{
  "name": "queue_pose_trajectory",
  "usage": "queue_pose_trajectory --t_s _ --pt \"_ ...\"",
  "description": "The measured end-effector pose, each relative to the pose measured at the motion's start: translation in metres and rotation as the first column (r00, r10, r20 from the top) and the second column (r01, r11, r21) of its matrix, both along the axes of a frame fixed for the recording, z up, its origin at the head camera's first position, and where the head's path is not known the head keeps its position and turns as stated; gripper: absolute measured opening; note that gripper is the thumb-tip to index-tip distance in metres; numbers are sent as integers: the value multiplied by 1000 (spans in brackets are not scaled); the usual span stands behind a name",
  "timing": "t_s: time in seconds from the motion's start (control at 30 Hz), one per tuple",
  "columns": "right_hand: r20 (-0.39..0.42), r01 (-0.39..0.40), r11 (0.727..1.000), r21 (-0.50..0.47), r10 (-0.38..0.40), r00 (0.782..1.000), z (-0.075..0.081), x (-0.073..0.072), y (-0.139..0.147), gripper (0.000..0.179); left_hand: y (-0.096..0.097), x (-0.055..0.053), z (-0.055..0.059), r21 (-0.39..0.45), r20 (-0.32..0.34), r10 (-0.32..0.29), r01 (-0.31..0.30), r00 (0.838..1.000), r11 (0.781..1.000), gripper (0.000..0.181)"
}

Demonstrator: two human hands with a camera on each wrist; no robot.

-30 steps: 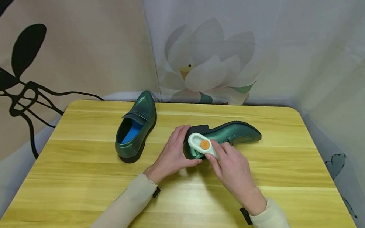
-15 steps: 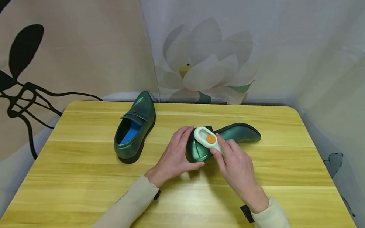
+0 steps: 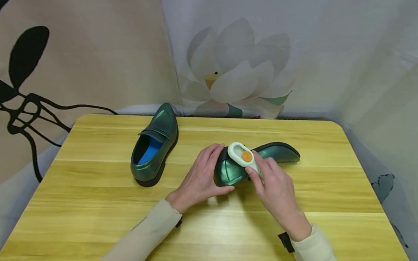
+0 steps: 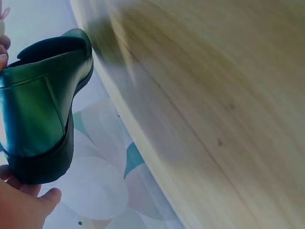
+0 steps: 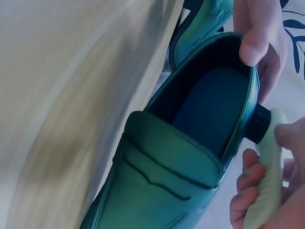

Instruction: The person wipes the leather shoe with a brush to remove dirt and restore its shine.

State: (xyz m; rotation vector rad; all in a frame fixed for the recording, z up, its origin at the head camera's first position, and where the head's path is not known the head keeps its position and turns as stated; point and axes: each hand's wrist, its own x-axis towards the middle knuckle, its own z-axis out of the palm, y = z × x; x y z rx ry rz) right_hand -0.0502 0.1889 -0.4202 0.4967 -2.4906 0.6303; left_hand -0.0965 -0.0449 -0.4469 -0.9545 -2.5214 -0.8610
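My left hand [image 3: 198, 178] grips the heel end of a shiny green loafer [image 3: 226, 170], which lies tilted on its side with the toe to the right. In the left wrist view, the heel of the loafer [image 4: 33, 114] shows its dark sole and fingers below it. My right hand [image 3: 276, 190] holds a small white shoe brush [image 3: 234, 150] with an orange spot on its back. The right wrist view shows the brush's black bristles [image 5: 258, 125] against the outer side of the loafer, just below the opening with its blue insole [image 5: 214, 105].
A matching green loafer [image 3: 162, 127] stands upright on the left part of the wooden table [image 3: 100, 217], toe toward the back. Behind the table hangs a curtain [image 3: 235, 61] printed with a pale flower, and dark leaves are printed at the left.
The brush has slid to the right along the loafer's side, together with my right hand. The loafer has turned slightly in my left hand, showing less of its heel block.
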Motion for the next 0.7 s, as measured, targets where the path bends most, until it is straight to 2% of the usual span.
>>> queue_pose_trajectory --t_s 0.23,0.37,0.47,0.6,0.7 --pt "20 106 994 17 -106 994 -4 -4 19 47 -3 0 -3 -19 34 22 -22 999 1000 117" --pt "20 169 986 13 -169 985 -5 -7 30 47 -6 -1 -5 -33 19 36 -35 999 999 118" --pt "26 165 986 20 -165 986 -4 -6 29 47 -6 -1 -6 -45 -8 36 -37 999 998 118" --pt "50 110 992 56 -113 992 0 -2 22 47 -6 -1 -6 -66 -32 39 -41 999 997 117" --pt "59 127 990 61 -131 990 2 0 23 46 -7 1 -5 -81 -22 41 -42 999 996 117"
